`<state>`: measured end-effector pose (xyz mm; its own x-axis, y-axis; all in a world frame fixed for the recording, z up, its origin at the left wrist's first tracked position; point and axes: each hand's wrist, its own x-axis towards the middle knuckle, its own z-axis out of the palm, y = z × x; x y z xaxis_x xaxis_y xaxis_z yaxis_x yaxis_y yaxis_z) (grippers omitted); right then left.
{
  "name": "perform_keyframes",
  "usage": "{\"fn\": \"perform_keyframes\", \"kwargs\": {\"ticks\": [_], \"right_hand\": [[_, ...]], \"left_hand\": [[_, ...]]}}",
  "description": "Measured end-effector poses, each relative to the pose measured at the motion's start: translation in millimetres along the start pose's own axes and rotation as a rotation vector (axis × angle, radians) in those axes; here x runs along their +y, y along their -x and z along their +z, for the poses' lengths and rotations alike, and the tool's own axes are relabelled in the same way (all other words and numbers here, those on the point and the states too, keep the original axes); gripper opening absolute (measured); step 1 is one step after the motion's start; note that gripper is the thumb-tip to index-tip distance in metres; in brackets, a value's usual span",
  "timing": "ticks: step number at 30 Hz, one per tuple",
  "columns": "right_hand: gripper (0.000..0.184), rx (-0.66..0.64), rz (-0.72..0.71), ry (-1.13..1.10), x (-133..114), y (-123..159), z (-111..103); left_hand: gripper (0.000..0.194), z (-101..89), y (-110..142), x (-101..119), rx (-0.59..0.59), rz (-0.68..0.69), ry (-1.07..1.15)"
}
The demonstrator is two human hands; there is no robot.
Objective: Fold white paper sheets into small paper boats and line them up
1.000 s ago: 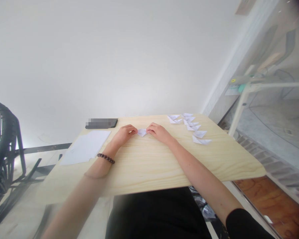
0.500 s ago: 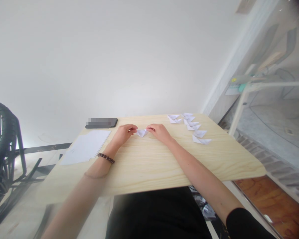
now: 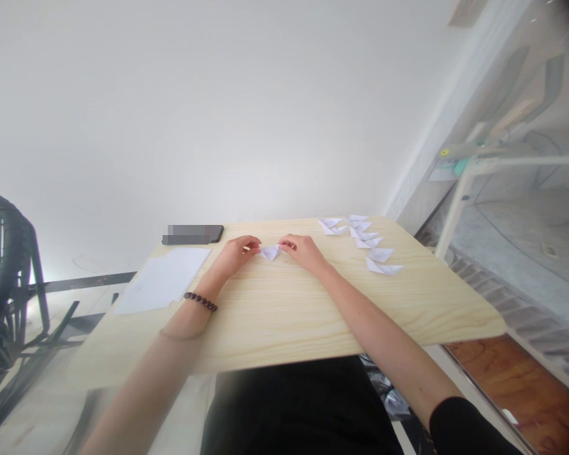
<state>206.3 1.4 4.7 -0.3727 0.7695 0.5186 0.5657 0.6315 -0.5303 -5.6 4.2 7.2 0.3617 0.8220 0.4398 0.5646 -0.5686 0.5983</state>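
A small folded white paper boat (image 3: 270, 253) is between my hands, over the middle of the table. My left hand (image 3: 238, 253), with a dark bead bracelet on the wrist, pinches its left corner. The opposite corner sits between the thumb and fingers of my right hand (image 3: 304, 251). To the right, several similar folded paper boats (image 3: 383, 268) lie in loose rows. A stack of white paper sheets (image 3: 164, 281) rests to the left of my left hand.
The pale wooden table (image 3: 284, 322) stands against a white wall. At its back left lies a dark phone (image 3: 217, 234), partly blurred out. A dark woven chair (image 3: 9, 265) is on the left, and a pale metal frame (image 3: 458, 208) rises beyond the table's right side.
Almost nothing differs. My fingers still grip the paper boat's two corners, and its folds look slightly shifted.
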Motion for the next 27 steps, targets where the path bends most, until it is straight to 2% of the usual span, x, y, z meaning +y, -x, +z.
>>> {"fn": "perform_keyframes", "kwargs": {"ticks": [5,13,19,27], "right_hand": [[0.015,0.001,0.003,-0.048,2.8,0.3,-2.9],[0.015,-0.001,0.026,-0.101,2.4,1.3,-2.8],[0.02,0.029,0.12,-0.057,1.7,2.1,-3.0],[0.018,0.007,0.093,-0.014,0.4,1.7,-3.7]], "left_hand": [[0.025,-0.6,0.4,-3.3,-0.084,-0.041,-0.033],[0.021,-1.1,0.0,-5.5,-0.049,-0.073,-0.091],[0.023,-2.5,1.9,-5.9,-0.028,-0.088,-0.149],[0.02,-3.2,2.2,-2.2,-0.031,-0.067,-0.177]]}}
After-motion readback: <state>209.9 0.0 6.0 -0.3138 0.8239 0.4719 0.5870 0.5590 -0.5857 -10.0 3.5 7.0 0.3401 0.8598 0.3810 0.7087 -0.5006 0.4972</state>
